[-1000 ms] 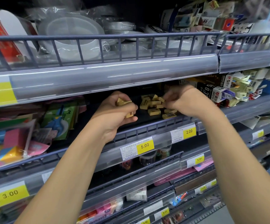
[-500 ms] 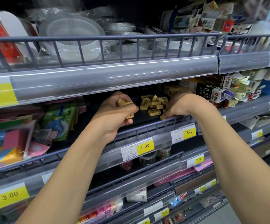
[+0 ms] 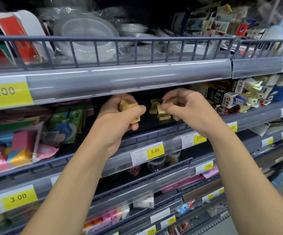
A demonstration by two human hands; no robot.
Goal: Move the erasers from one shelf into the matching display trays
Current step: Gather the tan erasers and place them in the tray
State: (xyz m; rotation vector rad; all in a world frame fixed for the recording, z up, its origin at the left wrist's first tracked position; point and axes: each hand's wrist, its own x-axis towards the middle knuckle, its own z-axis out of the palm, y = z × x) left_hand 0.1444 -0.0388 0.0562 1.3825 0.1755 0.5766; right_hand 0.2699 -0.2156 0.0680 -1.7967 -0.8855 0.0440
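At the centre of the frame, the gathering step is judged to be in hand: small tan erasers are being collected off the dark middle shelf (image 3: 154, 126), and no display tray can be made out. Left of centre, the left hand (image 3: 120, 116) is raised with its palm turned toward the camera, and a cluster of erasers (image 3: 127, 106) is gripped by its curled fingers and thumb, with one more wedged low against the palm. Just right of it, loose erasers (image 3: 156, 107) are seen lying on the shelf between the two hands. Further right, the right hand (image 3: 184, 104) is held knuckles-up, and a single eraser (image 3: 163, 108) is pinched between its thumb and fingertips. Next, that eraser is probably to be passed across to the left hand's stock, which calls for a careful handover so nothing already held is spilled.
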